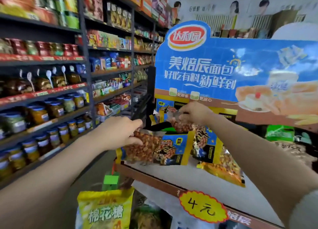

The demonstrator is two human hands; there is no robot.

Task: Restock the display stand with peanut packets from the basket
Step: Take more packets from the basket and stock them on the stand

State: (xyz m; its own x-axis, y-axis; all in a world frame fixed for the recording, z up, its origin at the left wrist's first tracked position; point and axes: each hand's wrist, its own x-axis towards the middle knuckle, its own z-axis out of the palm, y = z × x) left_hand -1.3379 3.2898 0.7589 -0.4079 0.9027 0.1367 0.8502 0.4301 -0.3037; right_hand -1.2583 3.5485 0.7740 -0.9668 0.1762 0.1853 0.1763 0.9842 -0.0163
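Stocking well under way: left hand gripping a peanut packet at the display stand shelf's left end, right hand pinching another packet above the far row. Several already shelved; bare space near right. Basket out of sight, so remaining count unknowable.

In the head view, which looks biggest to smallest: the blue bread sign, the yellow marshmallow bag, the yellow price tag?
1. Blue bread sign.
2. Yellow marshmallow bag, though nearness to the camera enlarges it.
3. Yellow price tag.
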